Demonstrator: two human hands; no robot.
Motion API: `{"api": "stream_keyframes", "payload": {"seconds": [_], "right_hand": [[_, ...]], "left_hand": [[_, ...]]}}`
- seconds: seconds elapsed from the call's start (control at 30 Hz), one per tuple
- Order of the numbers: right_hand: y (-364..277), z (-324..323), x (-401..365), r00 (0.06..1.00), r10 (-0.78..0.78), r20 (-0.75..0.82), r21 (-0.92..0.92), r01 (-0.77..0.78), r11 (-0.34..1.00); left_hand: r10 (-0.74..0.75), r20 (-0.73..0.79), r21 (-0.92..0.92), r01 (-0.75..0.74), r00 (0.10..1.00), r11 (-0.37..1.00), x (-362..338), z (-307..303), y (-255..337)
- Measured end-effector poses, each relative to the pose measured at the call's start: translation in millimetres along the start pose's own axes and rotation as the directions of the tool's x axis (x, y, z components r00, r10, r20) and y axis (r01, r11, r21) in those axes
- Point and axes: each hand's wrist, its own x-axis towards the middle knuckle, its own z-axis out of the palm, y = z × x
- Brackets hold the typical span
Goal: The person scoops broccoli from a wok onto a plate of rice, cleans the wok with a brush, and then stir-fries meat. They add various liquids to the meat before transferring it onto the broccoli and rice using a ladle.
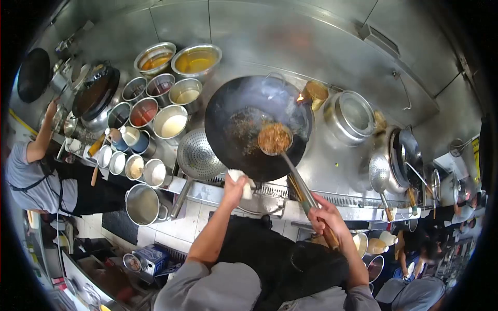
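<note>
A large dark wok (233, 150) sits at the middle of the metal counter, with smoke over it and brown bits in its bottom. My left hand (236, 189) is closed on a white cloth (248, 191) at the wok's near edge. In my right hand (328, 217) is the wooden handle of a long metal ladle (299, 172). The ladle's bowl, full of brown food (275, 138), is over the right part of the wok. Left of the wok lies a perforated strainer (199, 154).
Sauce and seasoning pots (173, 125) stand to the left, with oil bowls (197, 61) behind them. A small flame (300, 97) burns beside a tin (315, 93) right of the wok. Steel pots (353, 118) stand further right. A co-worker (36, 176) is at the far left.
</note>
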Motion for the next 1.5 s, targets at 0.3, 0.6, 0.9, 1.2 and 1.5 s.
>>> {"api": "stream_keyframes", "payload": {"seconds": [0.3,0.6,0.9,1.2,1.5], "right_hand": [[-69,50,-19,0.992,0.111,0.063,0.022,-0.113,0.993],[-31,36,-13,0.933,-0.222,0.284,0.423,0.086,0.902],[-5,17,-13,0.998,-0.017,0.061,0.171,0.007,0.985],[-42,47,-4,0.999,0.032,-0.013,0.011,-0.032,0.999],[-40,-15,38,0.984,-0.101,0.144,0.030,0.098,0.995]], "left_hand": [[0.438,0.119,0.515,-0.432,0.891,0.740,-24,-18,0],[0.171,0.013,0.278,-0.168,0.985,0.946,-28,4,28],[0.019,-0.045,-0.088,-0.023,0.999,0.996,-21,3,-19],[0.385,0.001,0.424,-0.349,0.923,0.836,-26,-37,-9],[-0.026,-0.003,0.285,0.026,1.000,0.958,24,13,4]]}}
